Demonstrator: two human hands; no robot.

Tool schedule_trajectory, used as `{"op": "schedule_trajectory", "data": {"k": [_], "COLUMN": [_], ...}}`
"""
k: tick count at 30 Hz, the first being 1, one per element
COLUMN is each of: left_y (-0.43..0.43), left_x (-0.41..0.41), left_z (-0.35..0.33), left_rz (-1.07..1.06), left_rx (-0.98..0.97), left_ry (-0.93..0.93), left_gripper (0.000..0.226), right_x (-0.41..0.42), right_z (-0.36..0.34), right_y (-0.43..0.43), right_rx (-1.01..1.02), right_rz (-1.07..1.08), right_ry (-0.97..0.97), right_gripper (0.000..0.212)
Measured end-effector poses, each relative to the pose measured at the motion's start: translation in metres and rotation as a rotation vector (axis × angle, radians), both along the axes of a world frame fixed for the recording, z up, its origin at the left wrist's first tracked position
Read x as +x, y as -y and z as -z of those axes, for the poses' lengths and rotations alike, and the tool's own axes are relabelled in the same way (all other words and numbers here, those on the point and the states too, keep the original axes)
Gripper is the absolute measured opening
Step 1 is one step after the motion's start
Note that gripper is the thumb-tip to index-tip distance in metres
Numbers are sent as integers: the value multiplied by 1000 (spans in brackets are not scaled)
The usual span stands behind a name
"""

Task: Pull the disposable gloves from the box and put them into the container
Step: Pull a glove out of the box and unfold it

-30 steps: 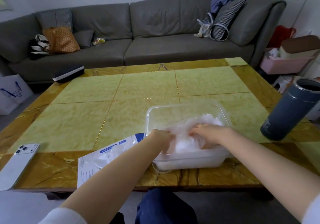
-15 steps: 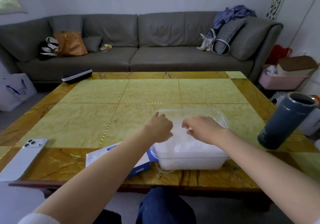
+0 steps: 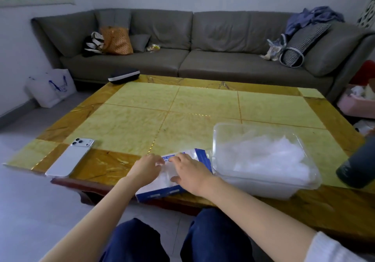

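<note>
Left hand [image 3: 145, 169] curls its fingertips at the opening of the box [image 3: 162, 192]; whether they pinch a glove cannot be told. Right hand [image 3: 190, 172] lies flat, pressing the top. On the table [image 3: 142, 119], the container [image 3: 253, 125], heaped with gloves [image 3: 269, 156], stands just right of the box, nearer the right hand. The box's long axis runs away and rightward.

Both bare forearms reached forward to the box [image 3: 160, 194]. The left hand [image 3: 147, 169] lay on its top, fingers curled; the right hand [image 3: 191, 173] rested beside it, fingers loosely spread.
</note>
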State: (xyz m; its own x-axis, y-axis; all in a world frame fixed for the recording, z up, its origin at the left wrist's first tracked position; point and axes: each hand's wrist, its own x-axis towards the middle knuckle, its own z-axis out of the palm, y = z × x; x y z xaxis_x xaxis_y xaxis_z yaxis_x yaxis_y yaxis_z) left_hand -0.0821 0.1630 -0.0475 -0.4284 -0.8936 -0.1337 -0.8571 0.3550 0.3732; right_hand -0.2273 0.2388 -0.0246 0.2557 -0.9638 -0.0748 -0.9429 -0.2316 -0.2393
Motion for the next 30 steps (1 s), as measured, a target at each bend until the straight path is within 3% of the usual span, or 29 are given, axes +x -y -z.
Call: {"op": "schedule_trajectory", "data": {"k": [4,9,13,18,24,30], "left_y": [-5,-5,-7,-8,-14,-10], "left_x": [15,21,25,25,21,0], "left_z": [8,14,16,16,9,-28], "left_rz": [98,147,145,155,140,167], "left_rx": [35,67,99,92,109,155], "left_ry": [-32,-46,-72,-57,-41,-113], "left_gripper": [30,46,56,58,62,79], "right_x": [12,5,-8,-20,-46,-71], "right_z": [13,16,5,-32,-72,-90], "right_y": [7,17,21,23,24,10], "right_rx": [10,-23,-54,-289,-515,-574], "right_rz": [27,171,272,301,372,352], "right_ry": [-83,-41,37,154,227,333], "right_gripper": [37,15,19,27,14,17]}}
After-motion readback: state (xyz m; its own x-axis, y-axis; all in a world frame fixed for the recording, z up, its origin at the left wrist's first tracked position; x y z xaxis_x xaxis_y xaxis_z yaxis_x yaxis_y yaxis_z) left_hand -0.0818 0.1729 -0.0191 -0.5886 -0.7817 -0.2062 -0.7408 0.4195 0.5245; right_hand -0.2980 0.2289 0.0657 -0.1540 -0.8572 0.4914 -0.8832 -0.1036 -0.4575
